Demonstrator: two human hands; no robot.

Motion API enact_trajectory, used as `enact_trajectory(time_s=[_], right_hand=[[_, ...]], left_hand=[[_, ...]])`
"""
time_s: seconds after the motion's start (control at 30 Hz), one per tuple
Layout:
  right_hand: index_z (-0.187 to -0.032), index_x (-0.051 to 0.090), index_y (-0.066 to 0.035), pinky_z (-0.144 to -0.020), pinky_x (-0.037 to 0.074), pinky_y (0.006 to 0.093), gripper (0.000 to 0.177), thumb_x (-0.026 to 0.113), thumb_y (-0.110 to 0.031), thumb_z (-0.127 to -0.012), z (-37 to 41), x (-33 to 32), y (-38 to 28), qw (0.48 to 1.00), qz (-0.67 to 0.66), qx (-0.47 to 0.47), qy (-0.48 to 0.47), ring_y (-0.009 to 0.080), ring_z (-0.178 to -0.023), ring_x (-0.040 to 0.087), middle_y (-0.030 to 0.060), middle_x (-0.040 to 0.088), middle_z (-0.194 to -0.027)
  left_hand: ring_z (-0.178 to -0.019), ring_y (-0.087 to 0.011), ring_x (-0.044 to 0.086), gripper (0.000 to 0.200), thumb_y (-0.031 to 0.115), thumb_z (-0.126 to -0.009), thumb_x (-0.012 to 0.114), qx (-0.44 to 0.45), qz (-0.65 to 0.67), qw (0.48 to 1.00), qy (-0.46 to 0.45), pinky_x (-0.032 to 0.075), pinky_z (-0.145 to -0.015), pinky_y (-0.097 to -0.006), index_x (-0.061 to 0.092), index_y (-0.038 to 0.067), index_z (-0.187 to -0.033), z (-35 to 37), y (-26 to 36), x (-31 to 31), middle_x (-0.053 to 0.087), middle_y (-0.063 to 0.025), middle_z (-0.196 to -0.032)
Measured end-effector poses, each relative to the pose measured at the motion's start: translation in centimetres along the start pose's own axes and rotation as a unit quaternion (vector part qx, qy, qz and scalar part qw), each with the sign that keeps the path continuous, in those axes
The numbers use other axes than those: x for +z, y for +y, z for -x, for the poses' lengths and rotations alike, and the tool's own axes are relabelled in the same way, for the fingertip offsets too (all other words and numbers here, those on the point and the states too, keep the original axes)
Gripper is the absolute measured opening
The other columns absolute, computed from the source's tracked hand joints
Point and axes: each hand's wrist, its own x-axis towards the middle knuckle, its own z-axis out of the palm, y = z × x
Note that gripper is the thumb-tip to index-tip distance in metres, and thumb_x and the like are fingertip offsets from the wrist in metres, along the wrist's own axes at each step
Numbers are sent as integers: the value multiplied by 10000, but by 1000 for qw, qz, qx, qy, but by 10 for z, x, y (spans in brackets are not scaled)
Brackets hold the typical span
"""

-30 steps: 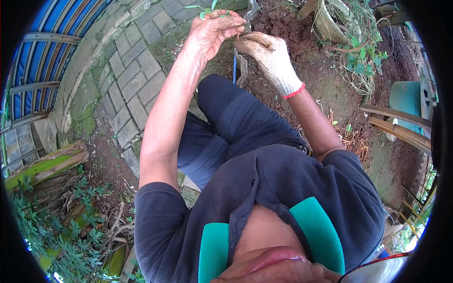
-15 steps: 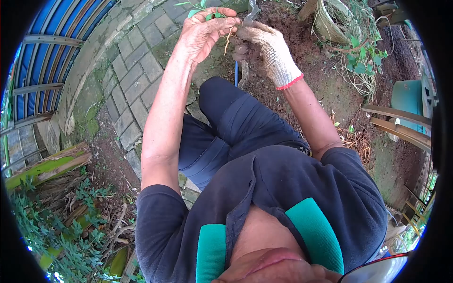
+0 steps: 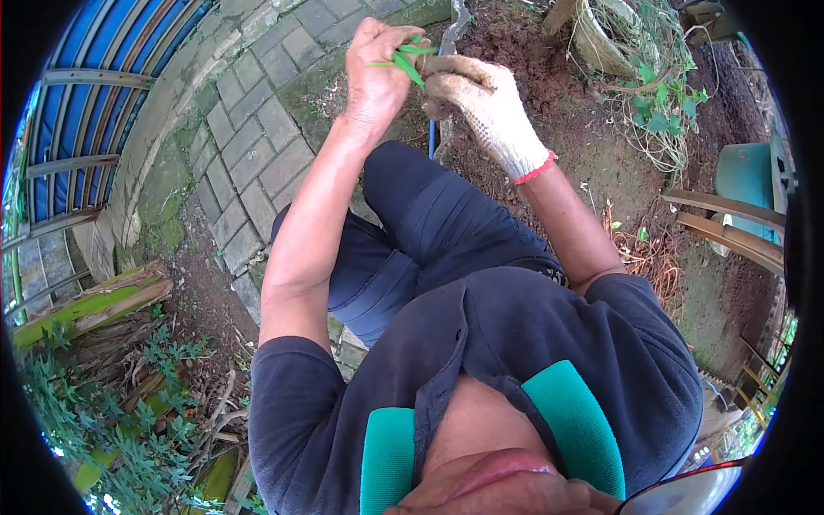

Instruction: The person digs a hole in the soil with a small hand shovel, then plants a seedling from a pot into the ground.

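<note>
My left hand (image 3: 378,73), bare, is closed round a small plant with narrow green leaves (image 3: 407,67) that stick out by its fingers. Close beside it, my right hand (image 3: 489,107) wears a dirty white knitted glove with a red cuff. The gloved fingers are bent, their tips almost at the leaves. Under them shows a brown, soil-like clump (image 3: 436,108), held in the glove. The plant's roots are hidden between the hands.
Loose dark soil (image 3: 524,47) lies beyond my right hand, next to a pot (image 3: 601,43) with dry stems and a vine. Grey paving (image 3: 257,146) runs at the left. A green container (image 3: 743,176) stands at the right.
My left hand has turned and moved slightly right and down, with the leaves now pointing toward the glove. The dangling pale root no longer shows. My gloved hand has shifted slightly down.
</note>
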Motion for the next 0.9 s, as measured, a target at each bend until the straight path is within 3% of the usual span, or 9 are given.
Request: enact_trajectory(time_s=[0.1,0.23,0.33,0.37,0.5,0.63,0.73,0.77,0.9], right_hand=[[-1043,686,26,-636,515,268,273,606,-173,-875,0,-19,-4,986,153,-44,-43,108,-665,620,78,686,-766],[-1100,699,-15,-614,498,243,306,635,-212,-875,-7,-47,3,985,161,39,40,96,-658,613,52,687,-762],[-1099,708,-42,-597,491,237,289,637,-220,-883,-16,-49,15,991,36,-31,123,78,-664,600,33,682,-771],[-1082,719,-74,-643,518,295,271,655,-235,-875,-11,-45,1,983,107,-12,146,151,-710,637,65,691,-821],[-1038,735,-135,-779,520,420,250,687,-285,-844,-23,-69,29,696,539,-414,234,342,-869,649,151,694,-951],[-1036,723,-43,-760,527,342,321,712,-287,-826,-12,-53,12,957,276,-77,44,237,-783,672,121,702,-850],[-1032,710,14,-667,523,292,356,712,-279,-829,-11,-55,7,978,174,110,-34,142,-703,645,83,698,-790],[-1013,714,19,-551,484,257,329,708,-259,-837,-10,-55,13,984,169,42,-27,88,-638,604,60,692,-780],[-992,723,1,-570,474,252,279,730,-224,-826,-5,-58,28,985,74,152,16,81,-669,605,45,691,-790]], left_hand=[[-773,-162,679,113,-9,-865,664,-155,-43,987,15,588,-581,-291,664,-63,-964,-2,33,1,578,-87,-906],[-665,-136,670,185,39,-866,695,-138,-65,988,16,553,-497,-221,671,-66,-1015,-3,33,-1,598,-115,-947],[-675,-129,666,192,43,-866,695,-146,-79,986,-17,550,-505,-222,678,-55,-1031,-2,28,3,599,-102,-943],[-672,-126,662,186,44,-866,695,-155,-79,984,-26,547,-504,-223,681,-49,-1026,-1,27,5,597,-93,-945],[-675,-116,652,164,38,-860,695,-130,-162,977,-58,537,-509,-222,702,-11,-1016,2,9,2,572,-51,-939],[-678,-108,639,163,56,-841,716,-81,-171,972,-138,518,-513,-211,726,31,-1003,3,-2,-1,568,-26,-910],[-682,-101,630,163,78,-835,728,-132,-141,962,-193,505,-515,-207,739,50,-995,1,-2,6,576,-14,-891],[-681,-96,627,160,88,-835,732,-156,-161,954,-198,502,-516,-206,742,52,-990,0,6,10,579,-10,-887],[-652,-105,627,401,214,-796,783,-295,-117,930,-186,511,-558,-229,687,62,-1154,3,6,12,618,-30,-833]])
